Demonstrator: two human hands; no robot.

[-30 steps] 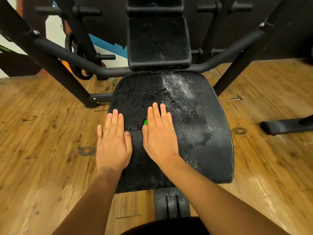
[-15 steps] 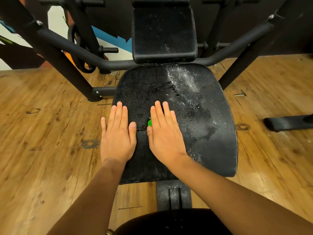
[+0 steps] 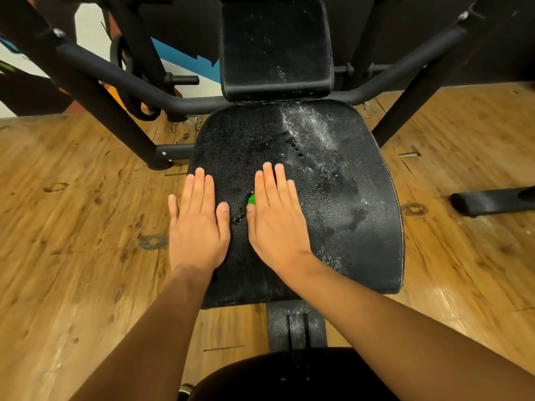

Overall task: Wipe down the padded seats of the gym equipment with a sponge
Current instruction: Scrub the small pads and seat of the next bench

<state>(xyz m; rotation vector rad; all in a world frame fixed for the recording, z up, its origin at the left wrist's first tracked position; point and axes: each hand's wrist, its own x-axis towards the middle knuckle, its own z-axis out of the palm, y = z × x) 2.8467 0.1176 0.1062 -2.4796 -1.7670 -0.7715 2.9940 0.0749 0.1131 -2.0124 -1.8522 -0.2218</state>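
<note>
Right grip (image 3: 275, 218) is down flat, fingers straight and close together, palm pressing on the green sponge (image 3: 251, 199). It is released, pushing rather than clutching. Only a sliver of sponge peeks out by the index finger and thumb; the rest is hidden under the palm.

Just beside it, the left grip (image 3: 198, 224) is flat and released too. It rests on the left side of the seat pad (image 3: 347, 175), with its outer fingers reaching past the pad's edge. A narrow strip of black pad shows between the two thumbs, with a few wet beads in it.

The seat pad is black and pebbled. A white soapy streak (image 3: 307, 131) runs from its far edge down toward the right, with dark wet patches alongside. Behind the seat rises the back pad (image 3: 275, 47), flecked white near its lower right. A black tubular frame bar (image 3: 115, 79) curves round behind the seat, with slanted posts on either side. There is wooden floor (image 3: 72, 198) all around, and a black frame foot (image 3: 492, 201) lies off to the right.
</note>
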